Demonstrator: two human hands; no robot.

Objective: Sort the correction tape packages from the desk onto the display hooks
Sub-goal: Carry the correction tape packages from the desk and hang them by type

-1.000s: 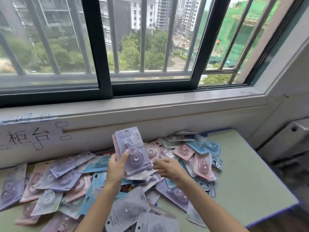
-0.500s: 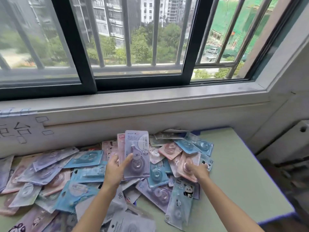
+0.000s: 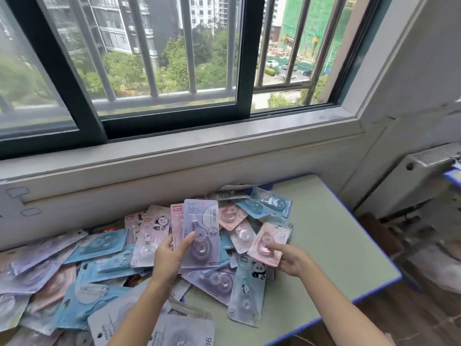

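2 hands (image 3: 166,255) (image 3: 290,259) each pinch packages: lilac stack (image 3: 201,233) upright, pink one (image 3: 268,243) tilted.

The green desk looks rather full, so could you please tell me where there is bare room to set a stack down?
The green desk is bare along its right side, between the heap of pastel blister packages and the blue edge. A smaller patch lies between the forearms near the front edge. Left and centre are crowded, where the left hand and right hand hold packages.
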